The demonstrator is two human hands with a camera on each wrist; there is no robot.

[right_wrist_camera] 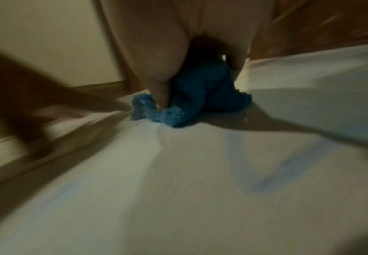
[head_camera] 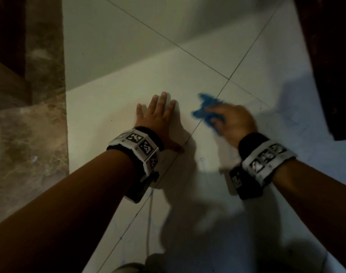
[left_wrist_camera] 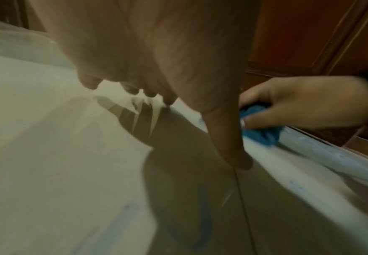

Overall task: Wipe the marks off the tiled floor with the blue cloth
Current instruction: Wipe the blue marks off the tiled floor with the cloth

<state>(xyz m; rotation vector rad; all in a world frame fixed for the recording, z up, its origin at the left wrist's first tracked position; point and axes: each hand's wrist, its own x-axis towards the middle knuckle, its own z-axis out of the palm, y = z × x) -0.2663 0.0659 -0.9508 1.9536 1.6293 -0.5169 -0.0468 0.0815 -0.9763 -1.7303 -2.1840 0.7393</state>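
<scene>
Both hands are working low over the tiled floor (head_camera: 113,99). The left hand (head_camera: 158,117) is lying flat on a pale tile with its fingers straight and spread, holding nothing; its thumb is reaching toward a grout line (head_camera: 209,107) that is running diagonally between the two hands. The right hand (head_camera: 233,120) is curling its fingers around the blue cloth (head_camera: 204,111), bunching it and pressing it onto the floor just across that grout line. In the head view this hand and the cloth are showing up blurred. From the right wrist view the cloth (right_wrist_camera: 192,98) is sitting crumpled under the thumb and fingers, touching the tile. From the left wrist view the cloth (left_wrist_camera: 259,132) is lying near a dark wooden panel (left_wrist_camera: 309,34) at the floor's edge.

Faint blue marks (right_wrist_camera: 277,174) are showing on the tile nearer the person than the cloth, and more blue streaks (left_wrist_camera: 202,229) are lying beside the grout line below the left wrist. A brown marbled strip (head_camera: 28,134) is bordering the pale tiles on the left side. Both wrists are wearing black bands (head_camera: 136,146) with black-and-white square patterns.
</scene>
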